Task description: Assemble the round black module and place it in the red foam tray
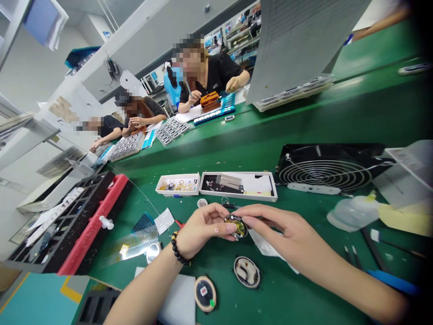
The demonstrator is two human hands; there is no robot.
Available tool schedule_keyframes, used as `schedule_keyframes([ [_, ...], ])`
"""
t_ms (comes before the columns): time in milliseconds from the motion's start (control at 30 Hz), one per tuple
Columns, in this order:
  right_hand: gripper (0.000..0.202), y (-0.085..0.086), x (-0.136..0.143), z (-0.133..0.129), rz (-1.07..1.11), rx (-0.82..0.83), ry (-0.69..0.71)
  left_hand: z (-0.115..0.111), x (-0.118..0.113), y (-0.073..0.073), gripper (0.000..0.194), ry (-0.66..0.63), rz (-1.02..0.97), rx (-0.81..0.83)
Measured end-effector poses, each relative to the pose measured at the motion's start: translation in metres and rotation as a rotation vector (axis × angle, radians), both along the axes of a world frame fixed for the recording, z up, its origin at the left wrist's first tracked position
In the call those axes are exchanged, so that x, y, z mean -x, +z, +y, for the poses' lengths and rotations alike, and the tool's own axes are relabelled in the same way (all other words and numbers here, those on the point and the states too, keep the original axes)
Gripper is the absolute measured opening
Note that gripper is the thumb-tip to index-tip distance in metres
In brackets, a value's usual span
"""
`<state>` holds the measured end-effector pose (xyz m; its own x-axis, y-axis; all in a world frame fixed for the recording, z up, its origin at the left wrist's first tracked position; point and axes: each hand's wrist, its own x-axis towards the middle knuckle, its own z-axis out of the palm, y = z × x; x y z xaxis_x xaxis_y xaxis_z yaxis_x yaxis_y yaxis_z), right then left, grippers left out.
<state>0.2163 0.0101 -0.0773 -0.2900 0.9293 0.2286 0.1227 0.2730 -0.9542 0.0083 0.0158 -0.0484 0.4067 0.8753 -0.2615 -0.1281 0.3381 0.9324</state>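
Above the green table (304, 135), near the middle, the left hand (199, 230) and right hand (280, 230) pinch a small round watch module (236, 225) by its rim; it looks light, rigid and fragile.

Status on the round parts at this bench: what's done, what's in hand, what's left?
Done, apparently: two round units lie on the green mat, one with a red centre and one open-faced; whether they are finished can't be told. In hand: the left hand and right hand together hold a third round part. Left: small gold rings sit in the white tray.
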Motion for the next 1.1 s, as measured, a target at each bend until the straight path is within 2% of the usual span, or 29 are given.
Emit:
schedule_keyframes([
  [433, 0.025, 0.002, -0.0015, 0.0016, 0.006, 0.079, 0.007, -0.0004, 0.0019, -0.0003, 0.035, 0.008, 0.011, 0.01],
  [833, 0.025, 0.0053, -0.0014, 0.0017, -0.014, 0.033, -0.011, -0.0004, 0.0004, 0.0012, 0.037, 0.011, 0.037, -0.01],
  [1100, 0.025, 0.0037, -0.0028, 0.0033, -0.009, 0.063, 0.02, -0.0007, 0.0009, -0.0003, 0.037, 0.01, 0.039, -0.011],
])
